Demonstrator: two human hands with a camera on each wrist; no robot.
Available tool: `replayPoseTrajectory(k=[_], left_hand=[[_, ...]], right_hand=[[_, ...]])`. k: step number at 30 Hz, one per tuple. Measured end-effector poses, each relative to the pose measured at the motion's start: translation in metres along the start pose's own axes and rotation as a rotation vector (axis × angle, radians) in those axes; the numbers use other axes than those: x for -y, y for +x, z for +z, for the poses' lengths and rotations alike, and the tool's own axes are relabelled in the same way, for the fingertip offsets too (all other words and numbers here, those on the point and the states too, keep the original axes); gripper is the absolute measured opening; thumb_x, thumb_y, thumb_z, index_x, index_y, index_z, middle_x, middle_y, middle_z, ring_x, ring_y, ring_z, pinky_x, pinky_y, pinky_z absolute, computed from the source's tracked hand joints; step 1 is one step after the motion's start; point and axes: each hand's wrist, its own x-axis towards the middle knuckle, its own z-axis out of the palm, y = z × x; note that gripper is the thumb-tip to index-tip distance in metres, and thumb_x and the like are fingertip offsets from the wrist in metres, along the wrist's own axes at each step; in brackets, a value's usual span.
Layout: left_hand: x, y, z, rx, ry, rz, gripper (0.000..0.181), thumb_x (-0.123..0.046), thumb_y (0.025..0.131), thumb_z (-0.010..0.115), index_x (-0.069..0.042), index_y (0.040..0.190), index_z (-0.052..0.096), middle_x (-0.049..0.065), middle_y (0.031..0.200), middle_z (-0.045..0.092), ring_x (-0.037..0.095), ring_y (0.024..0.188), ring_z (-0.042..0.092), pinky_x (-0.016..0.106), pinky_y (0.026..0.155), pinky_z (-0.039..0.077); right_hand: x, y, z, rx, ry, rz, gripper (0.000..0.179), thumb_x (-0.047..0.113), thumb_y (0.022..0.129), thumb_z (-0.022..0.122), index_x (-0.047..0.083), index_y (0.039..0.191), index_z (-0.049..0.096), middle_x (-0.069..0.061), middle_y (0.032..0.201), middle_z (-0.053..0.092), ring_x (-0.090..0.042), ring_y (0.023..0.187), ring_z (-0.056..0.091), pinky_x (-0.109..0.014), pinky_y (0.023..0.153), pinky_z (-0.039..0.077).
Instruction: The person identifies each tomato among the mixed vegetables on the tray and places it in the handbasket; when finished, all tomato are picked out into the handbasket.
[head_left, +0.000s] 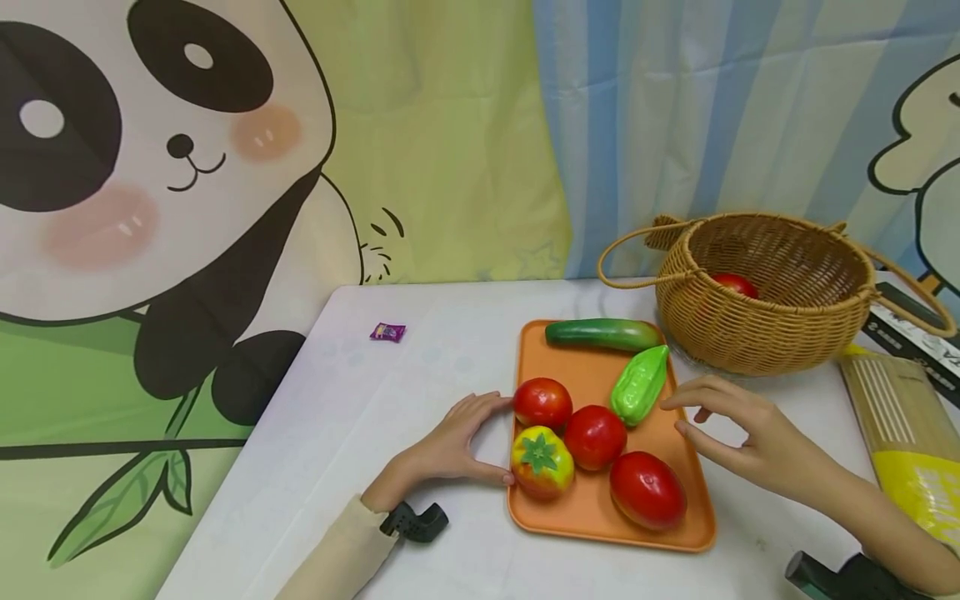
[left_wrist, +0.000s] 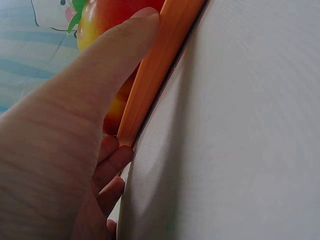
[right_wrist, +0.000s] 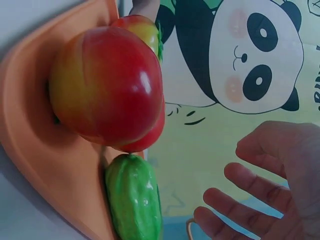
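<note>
An orange tray [head_left: 581,514] lies flat on the white table [head_left: 431,367], with several pieces of glossy produce on it. A dark green cucumber [head_left: 603,334] runs along the far end, and a bright green pepper [head_left: 640,386] slants just below it. Three red tomatoes [head_left: 596,437] and a yellow-and-red fruit [head_left: 542,462] with a green leafy top take up the middle and near part.

The left hand [head_left: 463,443] is at the tray's left edge, its thumb and fingers spread well apart — the thumb tip touches the rim beside the yellow-and-red fruit. The right hand [head_left: 738,429] is by the opposite edge, thumb and fingers apart, nearest to the pepper.

Beyond the tray's far right corner stands a wicker basket [head_left: 757,333]; something red [head_left: 735,285] sits inside, perhaps another tomato, though the wall hides much of it. A yellow-ended packet [head_left: 900,442] lies to the right of the basket. A small purple wrapper [head_left: 387,332] lies well apart on the left — behind it hangs a panda-printed backdrop [head_left: 442,167].
</note>
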Motion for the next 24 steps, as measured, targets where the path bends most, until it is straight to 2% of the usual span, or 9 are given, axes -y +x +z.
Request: replayPoseTrajectory(k=[7, 11, 15, 21, 24], left_hand=[[0.001, 0.0, 0.001, -0.007, 0.007, 0.007, 0.098, -0.048, 0.071, 0.084, -0.016, 0.15, 0.036, 0.0, 0.155, 0.036, 0.019, 0.147, 0.019, 0.045, 0.122, 0.006], [0.001, 0.001, 0.002, -0.007, 0.005, 0.007, 0.098, -0.049, 0.071, 0.084, -0.016, 0.15, 0.036, 0.0, 0.155, 0.035, 0.019, 0.147, 0.019, 0.045, 0.122, 0.006], [0.001, 0.002, 0.003, -0.011, 0.011, 0.015, 0.098, -0.049, 0.071, 0.083, -0.016, 0.15, 0.036, 0.0, 0.155, 0.036, 0.019, 0.147, 0.02, 0.045, 0.122, 0.007], [0.001, 0.001, 0.002, -0.013, 0.011, 0.011, 0.099, -0.051, 0.07, 0.083, -0.017, 0.15, 0.036, -0.001, 0.155, 0.036, 0.019, 0.147, 0.02, 0.045, 0.122, 0.007], [0.001, 0.0, 0.002, -0.011, 0.006, 0.004, 0.099, -0.052, 0.07, 0.083, -0.018, 0.15, 0.035, -0.001, 0.155, 0.036, 0.019, 0.147, 0.02, 0.046, 0.122, 0.007]], right_hand=[[0.005, -0.011, 0.006, 0.073, 0.045, 0.009, 0.06, -0.017, 0.066, 0.076, 0.019, 0.113, 0.064, 0.012, 0.109, 0.063, 0.001, 0.095, 0.055, -0.013, 0.073, 0.049], [0.007, -0.015, 0.01, 0.127, 0.088, 0.023, 0.056, -0.016, 0.069, 0.076, 0.016, 0.113, 0.064, 0.009, 0.109, 0.063, -0.002, 0.092, 0.056, -0.015, 0.071, 0.05], [0.007, -0.02, 0.013, 0.186, 0.134, 0.038, 0.047, -0.007, 0.076, 0.077, 0.013, 0.116, 0.063, 0.004, 0.11, 0.064, -0.005, 0.093, 0.056, -0.018, 0.069, 0.051], [0.008, -0.024, 0.016, 0.27, 0.122, 0.049, 0.053, 0.014, 0.075, 0.085, 0.019, 0.122, 0.061, 0.007, 0.117, 0.062, -0.006, 0.102, 0.056, -0.021, 0.078, 0.051], [0.011, -0.026, 0.019, 0.303, 0.125, 0.081, 0.052, 0.021, 0.077, 0.085, 0.024, 0.123, 0.06, 0.009, 0.119, 0.058, -0.006, 0.103, 0.055, -0.022, 0.081, 0.052]])
